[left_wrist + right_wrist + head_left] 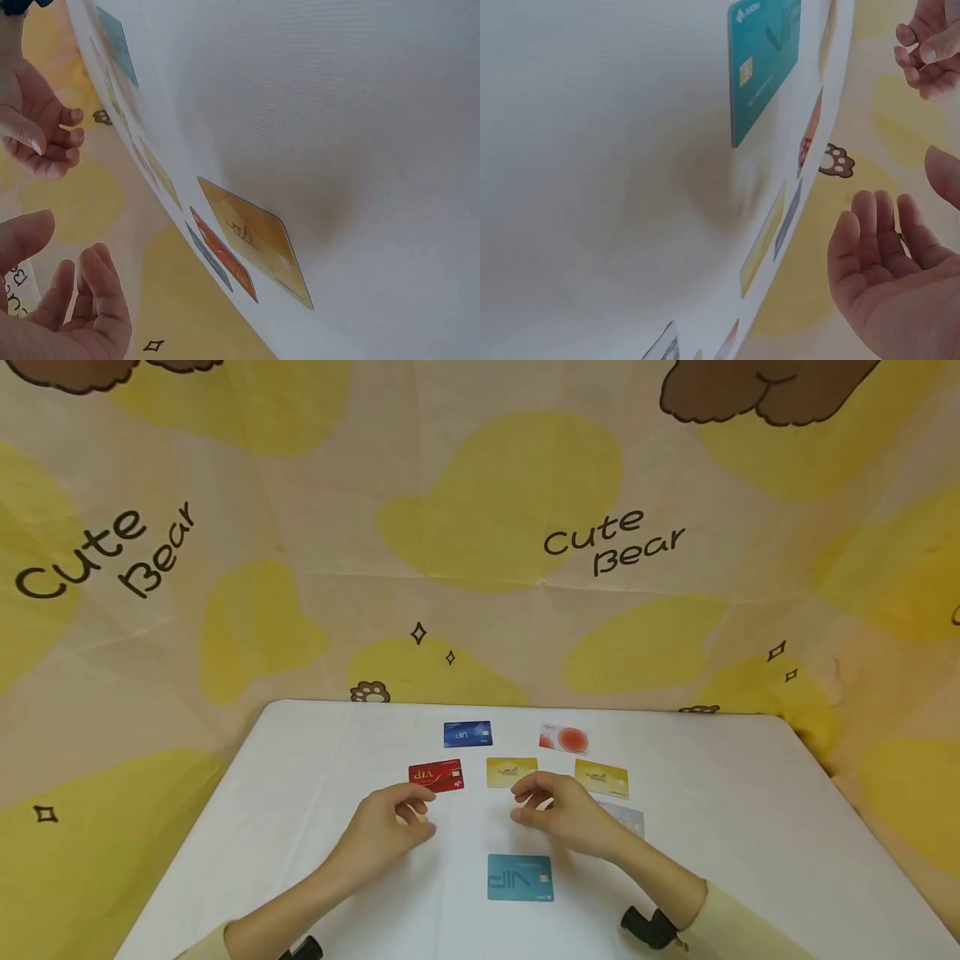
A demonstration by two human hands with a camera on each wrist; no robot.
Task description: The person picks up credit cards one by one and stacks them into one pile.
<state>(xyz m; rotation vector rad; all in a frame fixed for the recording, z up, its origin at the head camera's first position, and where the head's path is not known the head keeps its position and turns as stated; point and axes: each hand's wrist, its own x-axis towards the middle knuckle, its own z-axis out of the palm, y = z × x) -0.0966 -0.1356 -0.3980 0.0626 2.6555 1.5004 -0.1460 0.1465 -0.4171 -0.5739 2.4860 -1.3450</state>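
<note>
My left hand (386,827) hovers over the table's left-centre, fingers loosely bent and holding nothing. Just beyond its fingertips lies a red VIP card (437,776). A gold card (259,240) shows below this hand in the left wrist view; in the head view the hand mostly covers it. My right hand (566,814), also empty with relaxed fingers, is above the table, its fingertips overlapping the lower edge of the middle gold card (512,772). Behind it a pale grey card (626,818) is partly hidden. A teal VIP card (520,878) lies nearer me, between the forearms.
Farther back on the white table (300,760) lie a blue VIP card (468,734) and a white card with a red circle (564,739). Another gold card (602,778) is right of centre. A patterned yellow cloth (480,527) hangs behind the table's far edge.
</note>
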